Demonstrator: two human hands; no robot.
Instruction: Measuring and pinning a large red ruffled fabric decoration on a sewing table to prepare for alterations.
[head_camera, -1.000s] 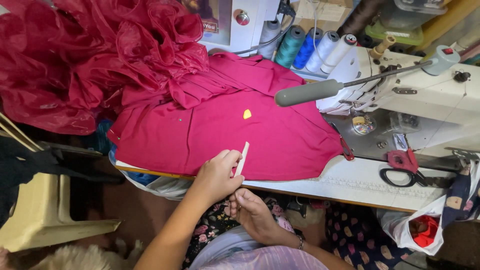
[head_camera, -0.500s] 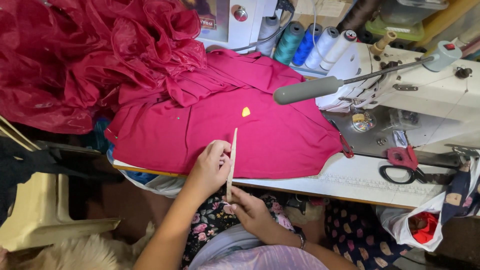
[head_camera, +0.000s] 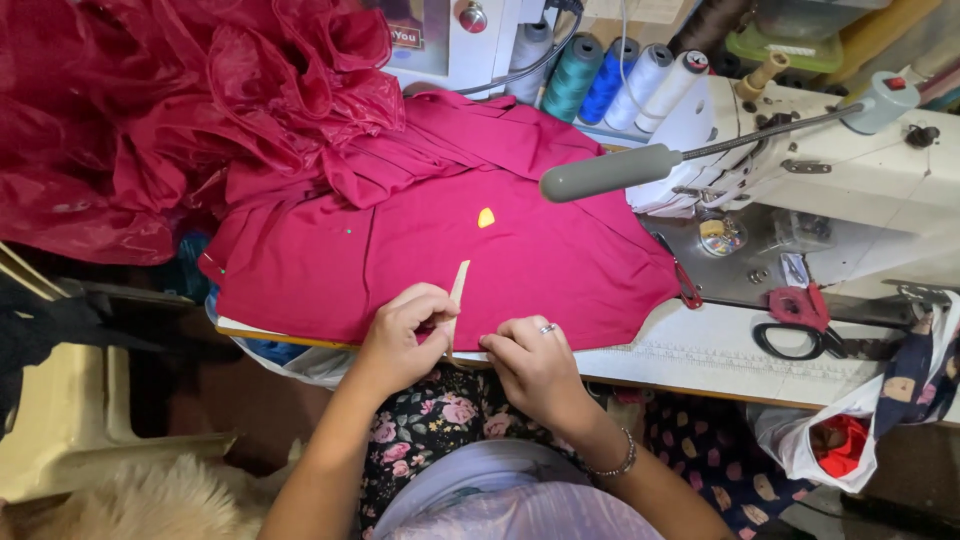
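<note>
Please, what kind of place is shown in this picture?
Most likely a small tailoring or sewing workshop. A white sewing machine stands on the table, cones of thread are lined up behind it, and a magenta garment lies spread out, with scissors nearby.

We see a magenta garment spread flat on the worktop, its near hem at the front edge and a small yellow mark near its middle. A thin cream strip stands slightly tilted over that hem, pinched at its lower end between our two hands.
</note>
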